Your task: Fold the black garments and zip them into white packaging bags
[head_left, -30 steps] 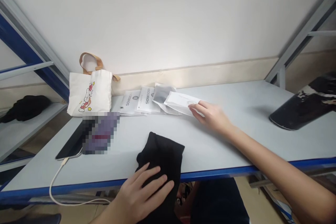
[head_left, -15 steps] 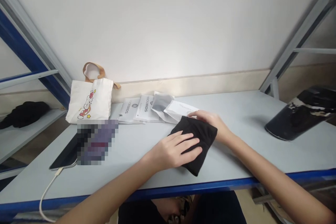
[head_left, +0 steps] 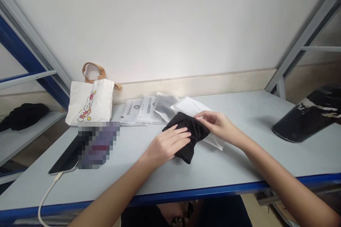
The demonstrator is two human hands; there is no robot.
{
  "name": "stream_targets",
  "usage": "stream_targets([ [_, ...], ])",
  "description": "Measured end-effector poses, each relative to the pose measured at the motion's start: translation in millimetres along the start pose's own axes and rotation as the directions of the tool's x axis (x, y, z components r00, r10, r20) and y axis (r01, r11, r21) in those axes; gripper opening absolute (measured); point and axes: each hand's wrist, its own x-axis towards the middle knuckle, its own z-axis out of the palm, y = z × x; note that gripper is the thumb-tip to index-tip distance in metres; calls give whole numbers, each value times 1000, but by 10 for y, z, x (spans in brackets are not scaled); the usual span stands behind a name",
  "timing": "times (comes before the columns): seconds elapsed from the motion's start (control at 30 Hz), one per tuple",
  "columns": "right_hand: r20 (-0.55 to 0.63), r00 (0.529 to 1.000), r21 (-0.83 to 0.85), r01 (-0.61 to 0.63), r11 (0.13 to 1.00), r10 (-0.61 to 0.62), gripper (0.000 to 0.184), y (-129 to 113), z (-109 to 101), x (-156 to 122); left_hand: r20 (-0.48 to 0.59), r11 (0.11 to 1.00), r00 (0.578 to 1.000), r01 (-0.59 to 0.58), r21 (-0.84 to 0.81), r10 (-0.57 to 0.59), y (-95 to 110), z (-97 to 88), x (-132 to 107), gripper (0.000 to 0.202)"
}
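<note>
Matt cloth and frosted plastic on a smooth worktop [head_left: 245, 117].

Black cloth [head_left: 199, 134], centre: matt, faint sheen along folds. White packet [head_left: 193, 104] under it: thin, smooth, plastic-looking. Printed sleeves [head_left: 130, 111], far side: translucent frosted plastic. Tote bag [head_left: 93, 108], far left: matt woven cloth. Phone [head_left: 65, 152], left: glossy, smooth face. Dark cylinder [head_left: 295, 124], right: smooth, low gloss. Frame [head_left: 306, 35], right: painted metal.

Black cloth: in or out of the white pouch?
Out, as far as visible: the black cloth lies over the white pouch, under the left hand.
</note>
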Motion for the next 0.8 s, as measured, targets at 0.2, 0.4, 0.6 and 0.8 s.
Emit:
stream_targets([
  [0.2, 73, 997, -252, -16, 968, 35, 25, -417, 96, -95, 30, 997, 999, -8, -77, 10, 39, 79, -3, 24],
  [0.4, 84, 996, -298, -6, 955, 32, 22, -494, 268, -40, -128, 995, 991, 10, -99, -23, 97, 4, 12, 25],
  [0.6, 287, 950, 157, -177, 972, 127, 27, -572, 247, -41, -205, 980, 979, -53, -191, 13, 110, 26, 45, 21],
  [0.8, 354, 916, 256, -287, 923, 186, 30, -615, 370, -41, 24, 955, 969, 248, -162, -247, 16, 154, -35, 21],
])
